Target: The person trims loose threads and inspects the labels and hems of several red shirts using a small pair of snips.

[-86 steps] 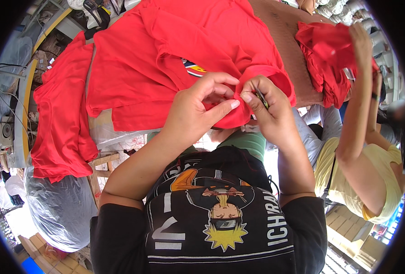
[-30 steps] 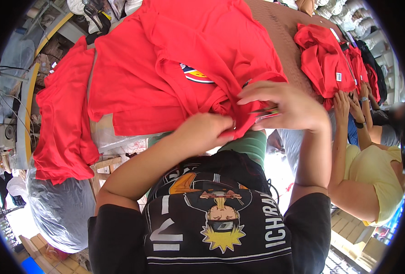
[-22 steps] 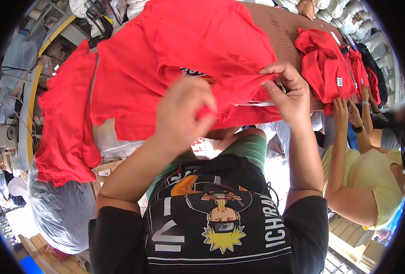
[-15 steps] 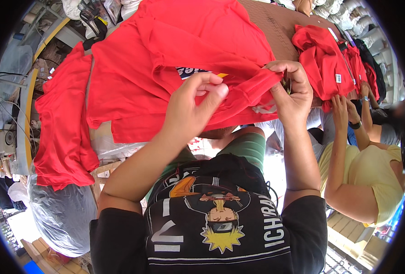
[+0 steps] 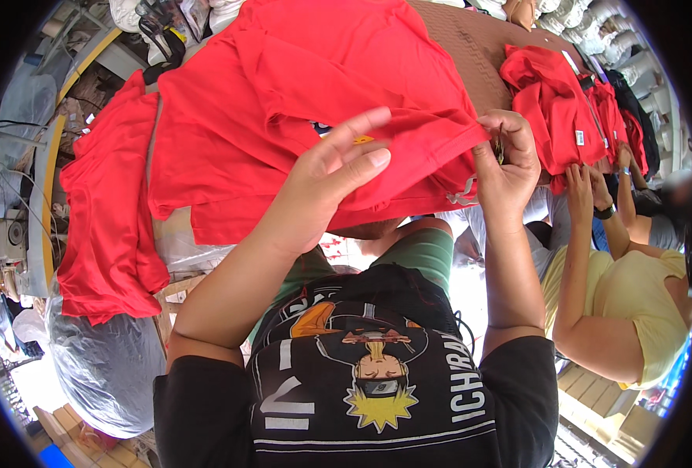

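Observation:
A large red garment (image 5: 346,62) spreads over the table before me, its folds bunched toward my hands. My right hand (image 5: 508,160) is closed, pinching a corner of its cloth between thumb and finger and pulling it taut to the right. A small dark metal object (image 5: 499,146) shows inside that same hand; its kind I cannot make out. My left hand (image 5: 334,175) is open above the cloth, fingers and thumb apart, nothing in it. Behind its fingers, a little of a dark and yellow print (image 5: 361,140) shows on the garment. A pale strip (image 5: 463,193) hangs near my right wrist.
More red cloth (image 5: 112,203) drapes over the table's left side, above a plastic-wrapped bundle (image 5: 104,374). At right, a person in a yellow shirt (image 5: 603,312) handles another red garment (image 5: 549,101) with a white label. The brown tabletop (image 5: 471,47) shows between the garments. White cones (image 5: 572,19) stand beyond.
My left hand has opened its fingers wider, with no cloth in them. My right hand has shifted slightly right, stretching the garment's corner, and the folds over the print have flattened.

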Tool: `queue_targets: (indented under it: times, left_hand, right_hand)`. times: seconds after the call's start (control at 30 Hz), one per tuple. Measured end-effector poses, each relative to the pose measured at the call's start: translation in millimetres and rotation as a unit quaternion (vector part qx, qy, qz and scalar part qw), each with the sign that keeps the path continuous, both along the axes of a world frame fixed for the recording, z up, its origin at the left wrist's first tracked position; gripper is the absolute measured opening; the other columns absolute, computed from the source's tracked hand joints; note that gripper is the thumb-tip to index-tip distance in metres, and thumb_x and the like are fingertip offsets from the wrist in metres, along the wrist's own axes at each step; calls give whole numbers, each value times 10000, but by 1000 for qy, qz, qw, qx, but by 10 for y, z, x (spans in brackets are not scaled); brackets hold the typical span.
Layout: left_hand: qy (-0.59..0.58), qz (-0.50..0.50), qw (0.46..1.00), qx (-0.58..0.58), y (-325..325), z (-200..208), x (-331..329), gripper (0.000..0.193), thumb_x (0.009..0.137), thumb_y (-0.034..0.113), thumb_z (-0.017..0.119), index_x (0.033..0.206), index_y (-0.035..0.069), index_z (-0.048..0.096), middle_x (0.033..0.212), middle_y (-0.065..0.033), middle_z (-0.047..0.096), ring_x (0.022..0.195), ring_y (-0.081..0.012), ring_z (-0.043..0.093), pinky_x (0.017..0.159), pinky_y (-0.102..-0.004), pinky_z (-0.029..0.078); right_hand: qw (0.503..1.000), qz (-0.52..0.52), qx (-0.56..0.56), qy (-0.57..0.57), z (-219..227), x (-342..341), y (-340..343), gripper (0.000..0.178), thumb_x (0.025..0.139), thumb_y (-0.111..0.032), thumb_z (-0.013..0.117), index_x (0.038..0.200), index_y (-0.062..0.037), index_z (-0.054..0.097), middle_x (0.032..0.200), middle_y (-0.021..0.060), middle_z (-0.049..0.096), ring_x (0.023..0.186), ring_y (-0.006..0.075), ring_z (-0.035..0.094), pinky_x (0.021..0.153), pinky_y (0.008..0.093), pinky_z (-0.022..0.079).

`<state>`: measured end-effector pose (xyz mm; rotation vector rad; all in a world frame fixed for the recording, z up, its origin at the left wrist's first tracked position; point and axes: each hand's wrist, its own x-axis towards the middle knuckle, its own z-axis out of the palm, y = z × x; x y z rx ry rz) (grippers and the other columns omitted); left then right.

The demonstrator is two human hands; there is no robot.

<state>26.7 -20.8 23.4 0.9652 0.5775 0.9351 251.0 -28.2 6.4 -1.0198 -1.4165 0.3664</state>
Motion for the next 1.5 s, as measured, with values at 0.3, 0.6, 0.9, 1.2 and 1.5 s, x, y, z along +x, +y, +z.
queue_targets:
  times: [0.3,0.6,0.9,1.2,1.5]
  left_hand:
    - [54,-190,971,-137,0,-196,-129,343,991,280,531,1130,-23,612,1022,-58,665,896,-113,631,811,-277,506]
    - [-57,9,998,1,47,17,-44,310,918,85,625,1197,-24,542,1166,-91,618,1063,-119,588,907,-272,489]
    - [425,15,757,496,118,-179,-131,217,833,147,664,1049,130,649,892,-30,677,893,-220,615,875,-373,435]
    - [316,2,784,534,-38,-373,-46,87,828,113,655,912,93,656,878,-31,651,864,-235,607,774,-350,463]
    - [494,128,715,477,1443,-352,-366,260,895,54,550,1137,95,633,1194,-75,613,1201,-257,523,1020,-384,399]
  right_hand:
    - [992,-20,57,-108,105,-67,-48,316,712,189,602,939,-30,572,894,23,572,763,73,524,662,199,434]
    - [997,-68,18,-39,0,52,15,289,738,154,638,956,-25,576,888,-1,587,797,61,552,701,182,433]
    - [970,-181,117,114,491,578,235,209,836,102,581,996,-30,603,939,6,631,756,48,536,651,179,444]
    - [920,-189,-224,-260,-250,1976,93,258,849,-40,632,1105,-9,639,1034,106,680,985,196,644,861,298,489]
    - [914,-40,-286,-286,121,20,852,320,850,-293,688,991,-6,693,906,224,667,871,358,662,766,395,511]
